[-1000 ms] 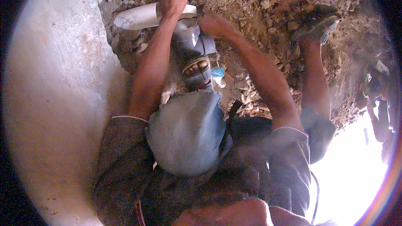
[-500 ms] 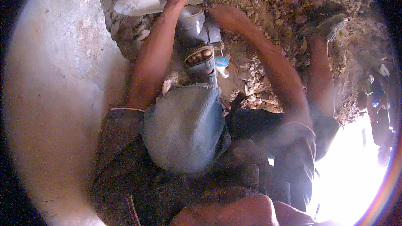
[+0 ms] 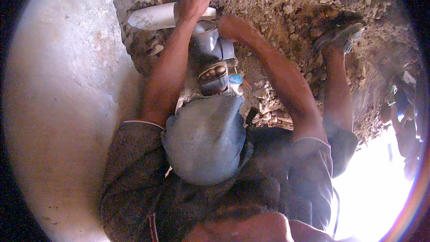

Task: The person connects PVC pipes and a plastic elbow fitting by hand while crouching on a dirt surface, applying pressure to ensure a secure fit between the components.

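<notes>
A white pipe [image 3: 152, 17] lies across the dug earth at the far end. My left hand [image 3: 193, 5] is closed over it, one finger sticking up and away. Just nearer than that pipe is a grey pipe fitting [image 3: 206, 40] with a wide round mouth and a side collar. Beside the fitting's right rim sits my right hand [image 3: 232, 28]; its fingertips are in shade, so their grip is hidden. My sandalled foot [image 3: 214, 75] rests close below the fitting. A small container with a blue lid [image 3: 235, 79] stands right of the foot.
A pale plastered wall [image 3: 62, 98] runs along the left side. Broken soil and stones [image 3: 277, 13] cover the ground. My bent knee in jeans [image 3: 206, 139] rises between my arms. Another sandalled foot [image 3: 351, 36] is at the right, and a person [image 3: 405, 121] is near the right edge.
The view has shifted, so the pipe and fitting appear lower. My right hand has come closer to the fitting's rim. My left hand stays on the white pipe.
</notes>
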`<state>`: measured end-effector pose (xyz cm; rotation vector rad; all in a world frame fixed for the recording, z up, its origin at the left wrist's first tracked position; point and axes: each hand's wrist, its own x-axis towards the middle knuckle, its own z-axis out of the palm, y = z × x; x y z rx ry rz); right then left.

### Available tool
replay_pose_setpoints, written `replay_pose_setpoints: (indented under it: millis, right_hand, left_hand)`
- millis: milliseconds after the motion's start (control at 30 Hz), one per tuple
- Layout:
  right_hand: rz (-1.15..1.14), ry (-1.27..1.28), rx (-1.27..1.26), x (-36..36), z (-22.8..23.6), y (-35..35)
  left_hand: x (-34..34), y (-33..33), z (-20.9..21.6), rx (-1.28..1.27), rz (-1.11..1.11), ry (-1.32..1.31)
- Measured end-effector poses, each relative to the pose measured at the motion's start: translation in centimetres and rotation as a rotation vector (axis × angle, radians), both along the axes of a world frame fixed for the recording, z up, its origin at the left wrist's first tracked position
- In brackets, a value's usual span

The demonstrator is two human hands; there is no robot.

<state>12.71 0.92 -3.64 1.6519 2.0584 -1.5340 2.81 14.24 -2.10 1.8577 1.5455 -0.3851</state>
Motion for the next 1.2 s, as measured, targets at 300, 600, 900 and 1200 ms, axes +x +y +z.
replay_pose_setpoints:
  millis: [300, 600, 900, 1200]
  right_hand:
    - [-0.065, -0.087, -0.194, 1.7, 7.1, 1.7]
    - [-0.148, -0.069, 0.014, 1.5, 2.2, -1.7]
    - [0.047, 0.179, 0.518, 10.7, 9.9, -1.6]
    - [0.09, -0.204, 0.427, 9.3, 15.4, -1.8]
  left_hand:
    - [-3.2, -3.9, -0.3, -0.191, -0.273, -0.042]
    - [-2.6, -3.7, -1.6, 0.011, -0.231, -0.18]
    - [-0.9, -2.4, -3.0, 0.267, 0.041, -0.13]
    - [-2.4, -4.7, -1.5, 0.065, 0.079, -0.069]
